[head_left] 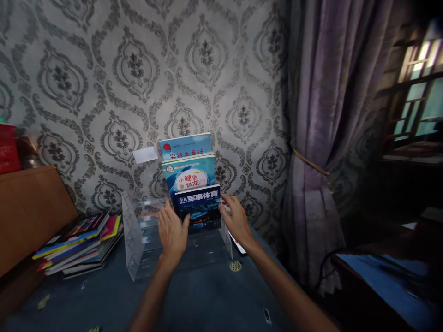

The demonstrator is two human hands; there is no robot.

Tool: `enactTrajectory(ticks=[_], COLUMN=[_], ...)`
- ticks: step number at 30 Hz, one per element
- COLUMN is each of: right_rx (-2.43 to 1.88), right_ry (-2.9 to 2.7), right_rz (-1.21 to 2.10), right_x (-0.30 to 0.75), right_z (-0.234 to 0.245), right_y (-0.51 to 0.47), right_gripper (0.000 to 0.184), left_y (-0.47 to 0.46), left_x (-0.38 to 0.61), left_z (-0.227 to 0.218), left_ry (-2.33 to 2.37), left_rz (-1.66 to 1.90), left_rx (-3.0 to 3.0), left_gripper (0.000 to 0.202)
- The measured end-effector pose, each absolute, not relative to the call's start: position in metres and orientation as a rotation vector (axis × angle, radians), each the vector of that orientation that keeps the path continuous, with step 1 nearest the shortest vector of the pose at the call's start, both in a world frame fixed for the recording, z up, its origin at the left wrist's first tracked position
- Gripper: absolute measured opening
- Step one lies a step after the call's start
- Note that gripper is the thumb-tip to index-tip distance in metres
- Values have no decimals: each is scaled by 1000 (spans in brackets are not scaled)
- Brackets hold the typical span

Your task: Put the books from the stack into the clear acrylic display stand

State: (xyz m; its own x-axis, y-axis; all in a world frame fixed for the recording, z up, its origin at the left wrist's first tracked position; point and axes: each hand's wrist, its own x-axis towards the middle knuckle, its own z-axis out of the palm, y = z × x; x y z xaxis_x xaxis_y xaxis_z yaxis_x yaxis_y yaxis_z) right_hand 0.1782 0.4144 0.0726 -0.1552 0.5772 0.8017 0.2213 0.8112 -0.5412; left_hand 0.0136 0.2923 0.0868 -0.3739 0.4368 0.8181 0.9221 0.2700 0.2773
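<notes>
Wallpaper [206,53] backs a dark book [202,214] between left hand [173,232] and right hand [237,222].

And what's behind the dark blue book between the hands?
Behind the dark blue book stand a teal book and, farther back, a light-blue book. Their lower covers are mostly blocked from view.

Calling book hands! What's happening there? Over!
Left hand and right hand: one at each side edge of dark front book. Light-blue books behind it, at see-through rack. Book stack off left, out of the way.
</notes>
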Motion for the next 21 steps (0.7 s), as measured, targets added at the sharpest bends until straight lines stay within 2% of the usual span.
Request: enactTrajectory(ticks=[12, 21], right_rx=[-515, -511], right_ry=[-1769, -1745], right_rz=[417, 486], right_x=[170, 166], right_z=[67, 64], right_y=[423, 430], right_gripper=[47, 46], left_y=[302, 301], left_x=[-1, -2], left_z=[78, 85], left_ry=[-1843, -1859], left_rz=[-1058, -1009], left_rx=[-1331, -1356], left_gripper=[57, 52])
